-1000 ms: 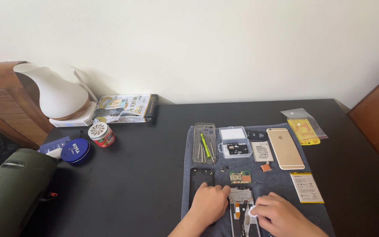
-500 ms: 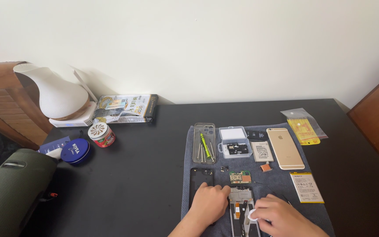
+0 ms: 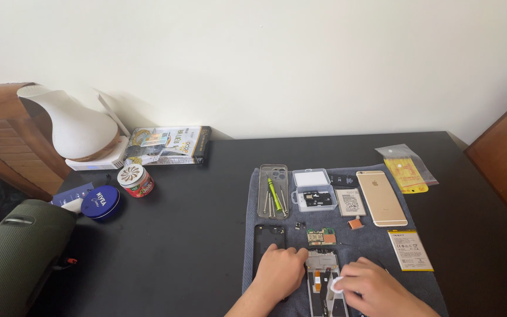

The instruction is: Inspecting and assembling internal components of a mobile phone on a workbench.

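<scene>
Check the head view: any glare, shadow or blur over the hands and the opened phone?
Head view: soft, even light, no glare on the opened phone; left hand and right hand sharp, cut by the bottom edge; faint shadow under them.

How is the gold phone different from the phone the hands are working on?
The gold phone lies whole, back up, with nobody touching it; the opened phone shows its insides. The gold phone sits further back on the grey mat; the opened phone is at the near edge, with the left hand beside it and the right hand over it. Both lie flat.
</scene>
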